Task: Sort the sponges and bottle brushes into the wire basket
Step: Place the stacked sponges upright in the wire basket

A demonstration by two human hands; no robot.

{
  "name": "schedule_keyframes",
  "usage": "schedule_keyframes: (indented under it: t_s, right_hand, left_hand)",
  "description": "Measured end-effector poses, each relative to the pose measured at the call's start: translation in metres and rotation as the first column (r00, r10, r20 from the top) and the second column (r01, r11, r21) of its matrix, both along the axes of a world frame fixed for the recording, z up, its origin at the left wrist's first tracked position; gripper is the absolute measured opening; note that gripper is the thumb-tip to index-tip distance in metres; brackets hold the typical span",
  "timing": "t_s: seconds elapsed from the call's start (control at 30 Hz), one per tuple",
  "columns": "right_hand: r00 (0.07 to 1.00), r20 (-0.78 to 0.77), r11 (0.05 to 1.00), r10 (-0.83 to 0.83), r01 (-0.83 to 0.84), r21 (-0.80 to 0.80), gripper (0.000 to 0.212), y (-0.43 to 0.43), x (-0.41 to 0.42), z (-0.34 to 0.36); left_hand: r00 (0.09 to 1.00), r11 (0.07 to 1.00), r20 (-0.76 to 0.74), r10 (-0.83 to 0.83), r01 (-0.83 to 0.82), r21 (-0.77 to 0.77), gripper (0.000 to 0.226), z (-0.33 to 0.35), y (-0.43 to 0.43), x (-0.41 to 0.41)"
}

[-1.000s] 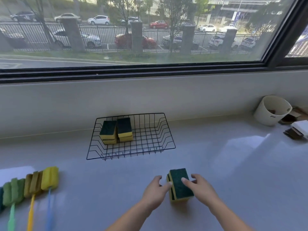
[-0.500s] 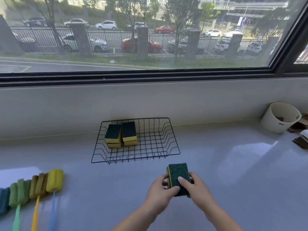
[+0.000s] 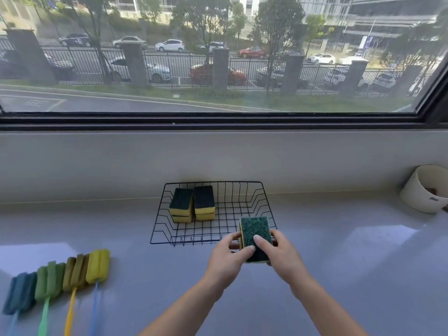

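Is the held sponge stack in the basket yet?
Not yet. The sponge stack is held by both hands at the wire basket's near right corner.

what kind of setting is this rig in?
Probably an indoor room in an office or similar building, not clearly a kitchen: a long pale counter runs under a wide window facing a fenced street with parked cars. A white cup sits at the right.

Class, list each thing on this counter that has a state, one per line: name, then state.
Wire basket: upright, partly filled.
Sponge stacks: two in the basket's left half.
Held sponges: green side up, gripped by left hand and right hand.
Bottle brushes: four lying unsorted.
White cup: tilted.
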State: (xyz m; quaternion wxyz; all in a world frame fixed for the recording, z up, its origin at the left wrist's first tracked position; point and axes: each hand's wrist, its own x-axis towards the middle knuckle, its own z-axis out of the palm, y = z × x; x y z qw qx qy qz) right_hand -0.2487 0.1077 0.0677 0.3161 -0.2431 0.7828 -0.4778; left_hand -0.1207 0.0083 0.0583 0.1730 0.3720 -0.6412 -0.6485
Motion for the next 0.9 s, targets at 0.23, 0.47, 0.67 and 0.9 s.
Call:
schedule_keyframes:
  t_s: [0.23, 0.47, 0.67, 0.9]
  right_hand:
    - [1.0, 0.017, 0.999, 0.022, -0.021, -0.047, 0.023, -0.037, -0.01, 0.004]
    - [0.999, 0.035, 0.997, 0.031, -0.028, -0.078, 0.03, -0.086, -0.038, 0.003]
    - [0.995, 0.102, 0.998, -0.024, 0.03, -0.055, 0.034, -0.12, -0.061, -0.018]
    - [0.978, 0.146, 0.987, -0.146, 0.153, -0.037, 0.028, -0.165, -0.077, -0.043]
  left_hand:
    - [0.995, 0.996, -0.049, 0.082, -0.081, 0.02, 0.045, 0.004, -0.029, -0.008]
    - [0.979, 0.98, -0.094, 0.183, -0.173, 0.103, 0.035, 0.0, -0.069, -0.036]
    - [0.973, 0.97, -0.056, 0.224, -0.218, 0.108, 0.016, -0.014, -0.096, -0.061]
    - [0.95, 0.943, -0.015, 0.312, -0.308, 0.13, 0.033, -0.033, -0.109, -0.083]
